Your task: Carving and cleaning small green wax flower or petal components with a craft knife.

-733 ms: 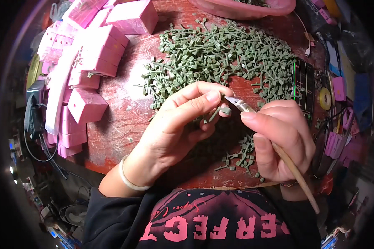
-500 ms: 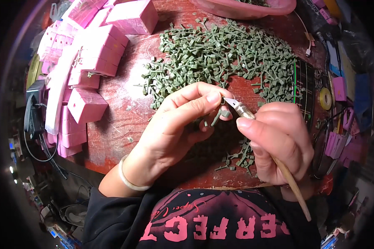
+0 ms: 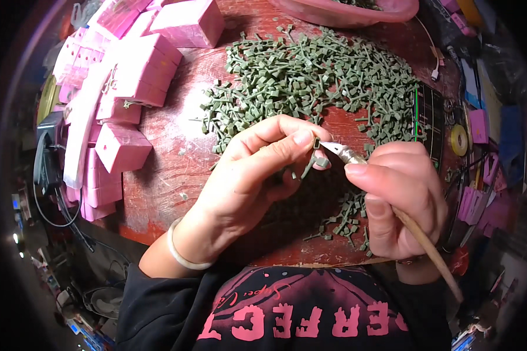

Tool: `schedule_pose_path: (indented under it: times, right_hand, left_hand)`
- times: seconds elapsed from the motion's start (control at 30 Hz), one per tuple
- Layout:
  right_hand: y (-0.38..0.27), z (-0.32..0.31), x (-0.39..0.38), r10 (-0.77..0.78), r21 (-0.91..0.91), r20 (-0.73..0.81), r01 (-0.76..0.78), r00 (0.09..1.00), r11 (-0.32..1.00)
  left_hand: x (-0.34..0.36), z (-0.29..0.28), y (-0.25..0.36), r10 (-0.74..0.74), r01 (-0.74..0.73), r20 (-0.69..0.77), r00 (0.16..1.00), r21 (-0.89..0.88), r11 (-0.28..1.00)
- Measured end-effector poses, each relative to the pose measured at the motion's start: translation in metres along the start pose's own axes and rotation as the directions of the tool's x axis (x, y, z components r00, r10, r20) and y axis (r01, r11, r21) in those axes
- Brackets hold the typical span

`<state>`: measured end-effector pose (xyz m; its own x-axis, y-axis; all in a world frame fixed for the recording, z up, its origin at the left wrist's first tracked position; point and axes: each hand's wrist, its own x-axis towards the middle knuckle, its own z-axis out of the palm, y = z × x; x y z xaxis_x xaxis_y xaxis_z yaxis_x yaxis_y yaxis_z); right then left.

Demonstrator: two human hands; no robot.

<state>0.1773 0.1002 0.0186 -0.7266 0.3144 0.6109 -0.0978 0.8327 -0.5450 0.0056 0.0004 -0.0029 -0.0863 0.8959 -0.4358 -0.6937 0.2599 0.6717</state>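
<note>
Evidently, knife work is in hand: on the near side of the green heap (image 3: 310, 76), the left hand (image 3: 249, 175) pinches a small green block (image 3: 317, 143), and the right hand (image 3: 401, 196) grips a wooden-handled knife (image 3: 421, 234), tip beside the block. Another stroke would call for a steady hold.

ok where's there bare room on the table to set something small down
The widest mostly bare patch of red tabletop lies between the pink blocks and the left hand, with a few crumbs. A narrower one separates the top pink block from the green pieces. It is crowded in the middle, where those pieces heap toward the pink basin.
</note>
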Motion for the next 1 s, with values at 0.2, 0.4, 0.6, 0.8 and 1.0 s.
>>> schedule_pose_path:
  times: [0.2,0.4,0.6,0.8,1.0]
  right_hand:
    - [-0.0014,0.0038,-0.0026,0.009,-0.008,-0.022,-0.010,1.000,1.000]
    - [-0.0014,0.0043,-0.0033,-0.052,-0.040,-0.018,0.051,0.998,0.998]
    - [-0.0015,0.0080,-0.0045,-0.079,-0.112,-0.039,0.074,0.996,0.991]
    - [-0.0018,0.0072,-0.0047,-0.055,-0.083,-0.046,0.051,0.997,0.995]
    - [-0.0011,0.0061,-0.0042,-0.056,-0.069,-0.028,0.054,0.998,0.996]
  left_hand:
    - [-0.0012,0.0013,0.0018,0.058,-0.061,0.036,0.998,0.078,0.995]
    - [-0.0015,0.0024,0.0010,0.067,-0.068,0.007,0.998,0.146,0.987]
    - [-0.0021,0.0039,0.0011,0.087,-0.087,-0.008,0.996,0.073,0.994]
    - [-0.0032,0.0017,0.0036,0.067,-0.065,-0.012,0.998,0.134,0.989]
    - [-0.0032,0.0047,0.0035,0.103,-0.100,-0.014,0.995,0.171,0.980]
